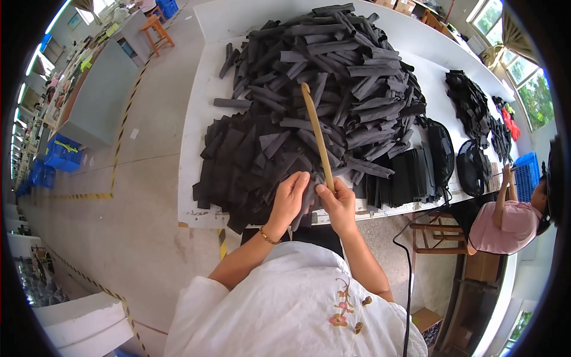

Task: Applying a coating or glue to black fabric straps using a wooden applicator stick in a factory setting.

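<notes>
In my right hand (340,207) is a long, light wooden stick (318,134) with a notched tip, pointing away from me over the dark pile. My left hand (286,201) is closed on a dark grey fabric strip (302,209) that hangs between my two hands. The right fingers are close to the strip's upper end; whether they pinch it too I cannot tell. Just beyond my hands, flat dark fabric pieces (232,157) lie in a loose heap. Behind them rises a large mound of narrow, tube-like dark fabric pieces (333,53).
Right of the mound stand neat black fabric stacks (410,175) and two black mesh fans (440,152). A black cable (409,256) hangs at my right side. Further right, a person in pink (505,223) sits near a wooden stool (440,235). The white table (202,107) has a raised rim.
</notes>
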Motion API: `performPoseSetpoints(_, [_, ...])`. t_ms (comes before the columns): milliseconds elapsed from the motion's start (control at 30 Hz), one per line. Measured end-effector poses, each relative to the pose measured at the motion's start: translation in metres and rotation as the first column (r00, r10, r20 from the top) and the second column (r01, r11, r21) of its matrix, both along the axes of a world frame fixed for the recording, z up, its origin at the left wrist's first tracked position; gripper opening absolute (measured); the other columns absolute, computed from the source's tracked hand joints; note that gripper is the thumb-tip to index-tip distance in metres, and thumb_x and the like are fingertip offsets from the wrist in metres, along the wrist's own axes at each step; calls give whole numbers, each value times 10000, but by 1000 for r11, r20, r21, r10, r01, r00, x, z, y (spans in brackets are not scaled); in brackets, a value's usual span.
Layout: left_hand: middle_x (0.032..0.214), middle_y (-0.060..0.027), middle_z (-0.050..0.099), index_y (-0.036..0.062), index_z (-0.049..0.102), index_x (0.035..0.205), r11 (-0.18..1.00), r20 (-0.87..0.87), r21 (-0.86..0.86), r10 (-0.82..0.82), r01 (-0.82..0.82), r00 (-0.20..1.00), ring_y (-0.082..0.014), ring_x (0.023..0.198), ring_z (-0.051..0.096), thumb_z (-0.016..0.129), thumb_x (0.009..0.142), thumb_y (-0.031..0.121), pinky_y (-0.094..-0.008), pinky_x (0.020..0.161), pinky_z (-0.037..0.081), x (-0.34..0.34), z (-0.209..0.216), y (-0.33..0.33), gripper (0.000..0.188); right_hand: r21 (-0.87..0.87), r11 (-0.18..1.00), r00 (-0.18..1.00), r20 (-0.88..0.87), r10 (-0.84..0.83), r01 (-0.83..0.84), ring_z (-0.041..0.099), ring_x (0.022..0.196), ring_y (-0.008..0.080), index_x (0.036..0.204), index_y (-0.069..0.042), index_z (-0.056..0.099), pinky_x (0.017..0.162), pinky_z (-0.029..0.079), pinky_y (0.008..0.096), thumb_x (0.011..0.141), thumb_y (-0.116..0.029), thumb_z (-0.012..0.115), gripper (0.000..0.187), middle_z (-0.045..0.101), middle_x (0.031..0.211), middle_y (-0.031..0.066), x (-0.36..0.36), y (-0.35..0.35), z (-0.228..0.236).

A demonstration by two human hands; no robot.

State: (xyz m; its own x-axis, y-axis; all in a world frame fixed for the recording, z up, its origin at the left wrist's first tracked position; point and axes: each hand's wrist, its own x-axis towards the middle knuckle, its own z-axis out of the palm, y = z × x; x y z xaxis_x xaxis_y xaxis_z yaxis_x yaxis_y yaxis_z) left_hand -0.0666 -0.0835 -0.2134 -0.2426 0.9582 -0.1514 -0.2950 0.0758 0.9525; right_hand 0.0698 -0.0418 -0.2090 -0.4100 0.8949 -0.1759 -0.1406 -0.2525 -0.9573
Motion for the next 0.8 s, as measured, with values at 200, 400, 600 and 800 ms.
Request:
performPoseSetpoints(200, [576,3,509,16,592,831,953,130,-50,-289,297,949,-52,464,420,521,991,298,-210,433,308,2,-14,-12,333,166,985,991,116,-68,48,386,590,16,876,-38,574,502,295,197,906,-118,652,116,452,649,-72,1,17,5])
performPoseSetpoints(400, [566,15,511,7,609,828,959,-38,3,-282,283,959,-32,481,420,523,985,241,-203,450,315,-12,-3,-7,295,554,806,953,66,-295,210,377,591,32,819,-42,561,505,302,207,913,-178,645,186,455,653,-56,-19,91,74])
performPoseSetpoints(600, [616,-94,587,11,643,917,988,-501,3,-132,154,855,-145,501,566,617,892,150,-274,501,435,-14,-41,-10,143,659,591,793,-15,-608,465,333,457,27,991,-15,563,407,245,201,976,-285,549,271,422,579,-43,25,205,71])
performPoseSetpoints(800, [855,-48,582,79,657,867,923,-924,260,154,284,349,-244,831,569,705,742,66,-339,723,489,-45,-35,19,135,389,850,898,111,-427,356,351,558,33,1116,-13,516,476,273,194,1024,-194,451,213,407,645,-32,52,96,-20])
